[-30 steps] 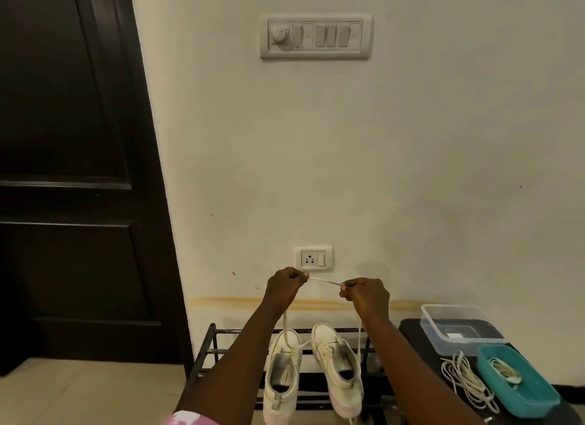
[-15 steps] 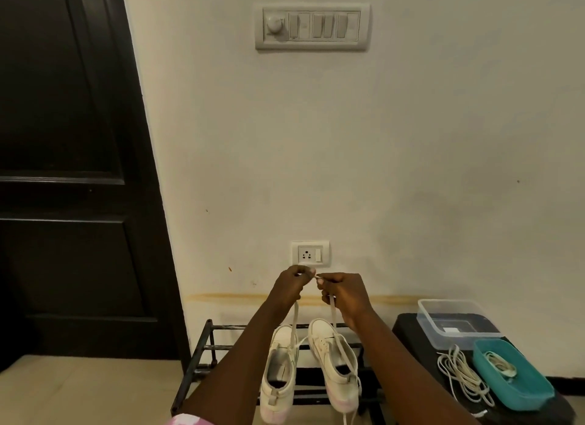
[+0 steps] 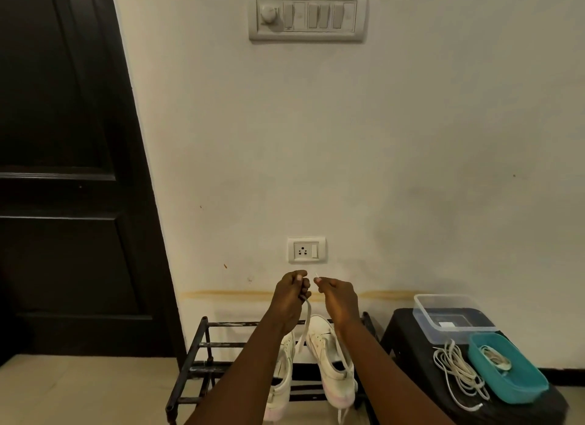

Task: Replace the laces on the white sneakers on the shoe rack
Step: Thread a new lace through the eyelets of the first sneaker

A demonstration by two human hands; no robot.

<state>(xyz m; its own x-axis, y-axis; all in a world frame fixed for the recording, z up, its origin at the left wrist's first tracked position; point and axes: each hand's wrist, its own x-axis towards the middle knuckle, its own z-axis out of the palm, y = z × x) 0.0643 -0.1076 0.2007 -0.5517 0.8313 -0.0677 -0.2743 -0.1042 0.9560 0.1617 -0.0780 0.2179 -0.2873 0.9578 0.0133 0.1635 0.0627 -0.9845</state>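
1. While my hands are raised close together just below the wall socket [image 3: 306,250], each one grips part of the same lace [image 3: 305,322]. I judge this brings the two ends level, so both sides come out even.
2. My left hand [image 3: 289,295] is curled into a loose fist around the lace. The strand drops out beneath it and runs down towards the white sneakers [image 3: 329,361].
3. My right hand [image 3: 340,295] pinches the lace end between thumb and forefinger, and the thin tip pokes up just past the fingertips. I cannot tell how the lace runs below this hand, because my wrist hides it.
4. Both sneakers sit side by side on the shoe rack [image 3: 202,345], toes towards me, directly under my forearms. Which eyelets the lace passes through is too small to make out.
5. Both arms reach straight forward, roughly parallel, with the knuckles turned up and the wrists nearly touching.
6. On the black stool [image 3: 408,329] to my right lie loose laces [image 3: 459,367], next to a teal tray [image 3: 506,390] holding another coil, with a clear box [image 3: 424,314] behind. They are probably kept near so I can reach them easily.
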